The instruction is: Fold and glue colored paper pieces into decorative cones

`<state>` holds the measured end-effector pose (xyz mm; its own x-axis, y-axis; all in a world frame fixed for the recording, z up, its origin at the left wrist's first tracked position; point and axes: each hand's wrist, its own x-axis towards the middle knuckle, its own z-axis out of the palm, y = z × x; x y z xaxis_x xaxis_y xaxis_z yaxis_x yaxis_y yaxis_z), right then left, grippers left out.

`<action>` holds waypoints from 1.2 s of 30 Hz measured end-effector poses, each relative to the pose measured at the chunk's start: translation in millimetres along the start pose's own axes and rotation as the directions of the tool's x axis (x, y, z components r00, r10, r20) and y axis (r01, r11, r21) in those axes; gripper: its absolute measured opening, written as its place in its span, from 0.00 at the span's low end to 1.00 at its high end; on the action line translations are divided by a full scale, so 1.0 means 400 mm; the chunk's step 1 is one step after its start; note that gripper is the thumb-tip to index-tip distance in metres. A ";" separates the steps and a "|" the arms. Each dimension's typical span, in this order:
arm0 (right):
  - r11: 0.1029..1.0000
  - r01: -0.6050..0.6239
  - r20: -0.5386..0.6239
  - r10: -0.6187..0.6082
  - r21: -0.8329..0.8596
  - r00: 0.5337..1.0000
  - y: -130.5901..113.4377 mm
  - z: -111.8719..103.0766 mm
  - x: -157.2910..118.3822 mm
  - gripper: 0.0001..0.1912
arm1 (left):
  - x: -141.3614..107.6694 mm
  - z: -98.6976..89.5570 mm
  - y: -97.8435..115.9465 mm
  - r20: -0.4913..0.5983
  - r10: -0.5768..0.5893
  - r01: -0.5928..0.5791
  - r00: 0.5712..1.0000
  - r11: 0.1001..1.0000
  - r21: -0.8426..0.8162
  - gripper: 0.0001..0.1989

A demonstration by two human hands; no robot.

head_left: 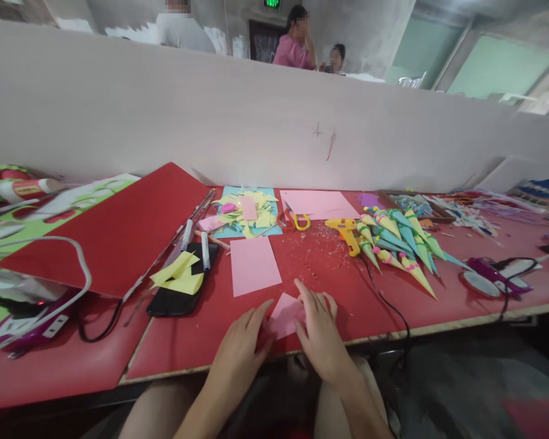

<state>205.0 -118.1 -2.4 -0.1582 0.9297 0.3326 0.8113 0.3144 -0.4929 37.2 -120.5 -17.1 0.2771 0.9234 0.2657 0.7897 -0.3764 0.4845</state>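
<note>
A small piece of pink paper [283, 316] lies between my two hands near the front edge of the red table [210, 341]. My left hand [244, 335] is at its left side, with the fingertips at the paper's edge. On the other side my right hand [318, 323] touches the paper, its thumb and fingers around the right edge. Both hands seem to hold the paper between them. Just beyond them lies a larger pink sheet [255, 266], flat on the table.
A yellow glue gun [344, 235] and a pile of paper cones [405, 238] lie right of centre. To the left are a black phone [174, 302] with yellow paper strips [178, 274], a marker [205, 251] and a red sheet [132, 231]. Scissors [302, 222] lie farther back.
</note>
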 end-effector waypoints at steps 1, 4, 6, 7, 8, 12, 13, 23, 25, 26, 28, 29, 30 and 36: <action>1.000 0.005 0.009 -0.005 0.024 1.000 0.001 -0.008 0.002 0.29 | -0.003 -0.004 0.003 -0.001 0.021 -0.021 1.000 1.000 0.017 0.21; 0.993 0.027 0.057 -0.033 0.113 0.998 0.002 -0.038 0.011 0.22 | -0.011 -0.024 0.014 0.002 0.146 -0.145 0.989 0.979 0.141 0.25; 0.983 0.042 0.073 -0.056 0.179 0.996 0.002 -0.058 0.018 0.21 | -0.011 -0.042 0.021 0.018 0.281 -0.276 0.960 0.928 0.249 0.27; 0.976 0.054 0.072 -0.071 0.212 0.995 0.004 -0.066 0.021 0.21 | -0.008 -0.051 0.024 0.034 0.353 -0.347 0.935 0.889 0.298 0.28; 0.967 0.071 0.069 -0.090 0.245 0.993 0.007 -0.072 0.023 0.21 | -0.005 -0.059 0.025 0.054 0.416 -0.409 0.908 0.849 0.335 0.28; 0.901 0.114 0.101 -0.171 0.419 0.980 0.037 -0.076 0.022 0.21 | 0.006 -0.067 0.024 0.073 0.497 -0.484 0.865 0.787 0.383 0.25; 0.882 0.112 0.121 -0.187 0.458 0.975 0.048 -0.075 0.020 0.21 | 0.006 -0.064 0.022 0.074 0.495 -0.484 0.866 0.790 0.377 0.23; 0.969 0.222 0.287 -0.243 0.106 0.926 0.090 -0.109 -0.030 0.16 | -0.010 -0.019 0.037 0.155 0.460 -0.484 0.874 0.799 0.356 0.13; 0.965 0.256 0.303 -0.258 0.047 0.917 0.082 -0.114 -0.038 0.16 | -0.012 -0.018 0.041 0.164 0.463 -0.490 0.871 0.802 0.341 0.13; 0.963 0.266 0.304 -0.263 0.034 0.915 0.081 -0.113 -0.042 0.15 | -0.013 -0.019 0.042 0.170 0.456 -0.487 0.873 0.809 0.329 0.15; 0.963 0.266 0.285 -0.265 0.036 0.921 0.082 -0.108 -0.045 0.14 | -0.013 -0.023 0.042 0.190 0.414 -0.455 0.890 0.837 0.304 0.19; 0.965 0.260 0.267 -0.263 0.048 0.927 0.085 -0.104 -0.046 0.13 | -0.012 -0.026 0.040 0.203 0.381 -0.428 0.902 0.856 0.291 0.22; 0.965 0.255 0.244 -0.262 0.063 0.934 0.088 -0.101 -0.046 0.12 | -0.010 -0.029 0.038 0.221 0.344 -0.396 0.913 0.875 0.277 0.24; 0.960 0.238 0.186 -0.263 0.144 0.947 0.102 -0.089 -0.054 0.12 | 0.003 -0.046 0.030 0.237 0.272 -0.323 0.933 0.923 0.210 0.23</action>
<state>261.6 -132.2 -1.1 -0.4676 0.8332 0.2951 0.6606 0.5512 -0.5097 36.9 -125.3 4.4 0.6032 0.7766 0.1817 0.7543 -0.6295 0.1865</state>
